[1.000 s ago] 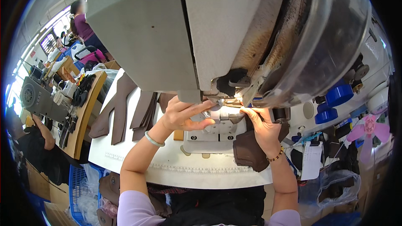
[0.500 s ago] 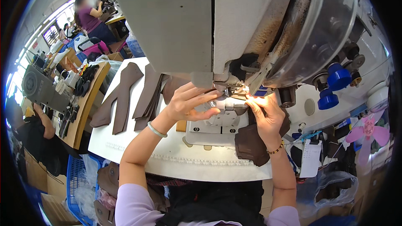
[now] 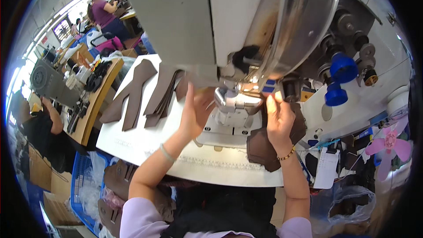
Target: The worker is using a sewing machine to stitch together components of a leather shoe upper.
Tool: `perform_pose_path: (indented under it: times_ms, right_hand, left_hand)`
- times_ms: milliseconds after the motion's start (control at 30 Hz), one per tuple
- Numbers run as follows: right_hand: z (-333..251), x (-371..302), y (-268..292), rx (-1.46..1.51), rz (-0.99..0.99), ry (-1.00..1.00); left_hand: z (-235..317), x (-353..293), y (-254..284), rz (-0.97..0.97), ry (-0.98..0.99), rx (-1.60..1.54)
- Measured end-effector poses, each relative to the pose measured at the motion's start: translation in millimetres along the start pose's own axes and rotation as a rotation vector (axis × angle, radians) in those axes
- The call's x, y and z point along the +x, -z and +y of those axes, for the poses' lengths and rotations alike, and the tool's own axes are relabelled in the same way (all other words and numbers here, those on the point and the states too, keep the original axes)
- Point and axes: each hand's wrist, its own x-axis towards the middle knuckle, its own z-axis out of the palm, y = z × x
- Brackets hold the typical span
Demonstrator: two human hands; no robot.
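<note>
My left hand (image 3: 196, 111) reaches up under the head of a white industrial sewing machine (image 3: 211, 22), its fingers apart and its tips hidden beside the metal needle housing (image 3: 229, 101). My right hand (image 3: 277, 117) lies on a dark brown leather piece (image 3: 261, 150) that hangs off the machine bed. Its fingertips pinch the piece's upper edge right next to the needle area. The needle itself is hidden.
Several long brown leather cut pieces (image 3: 141, 92) lie on the white table (image 3: 132, 141) at my left. Blue knobs (image 3: 341, 72) stick out of the machine at the right. A blue crate (image 3: 86, 185) stands below the table. Other people work at benches at the far left (image 3: 44, 123).
Both hands have moved up closer under the machine head. My left fingers slid out of sight under it, and my right fingers have closed into a pinch by the needle.
</note>
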Motion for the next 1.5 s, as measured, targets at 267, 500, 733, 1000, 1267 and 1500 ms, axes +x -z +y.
perform_pose_path:
  times_ms: [267, 500, 733, 1000, 1267, 1500]
  right_hand:
    - [-11.7, 4.1, 6.5, 0.204, 0.26, 0.022]
    - [-78.9, -53.0, -49.6, 0.775, -0.785, -0.507]
    - [-103.5, -73.5, -127.3, 1.695, -0.46, -0.855]
    - [-121.8, -88.2, -117.1, 1.678, -0.25, -0.916]
    - [-134.2, -108.5, -92.5, 1.627, -0.156, -0.869]
    - [-137.2, -126.7, -74.6, 1.609, -0.084, -0.871]
  left_hand:
    - [52.3, 22.7, -19.3, -0.003, -0.279, -0.399]
    - [58.5, -90.6, 19.6, -0.086, -0.777, -0.237]
    - [31.4, -143.9, 46.5, 0.009, -0.65, -0.3]
    - [25.2, -158.5, 50.0, 0.124, -0.608, -0.319]
    - [11.1, -172.9, 40.8, 0.113, -0.56, -0.281]
    - [-8.6, -184.8, 25.8, 0.147, -0.504, -0.211]
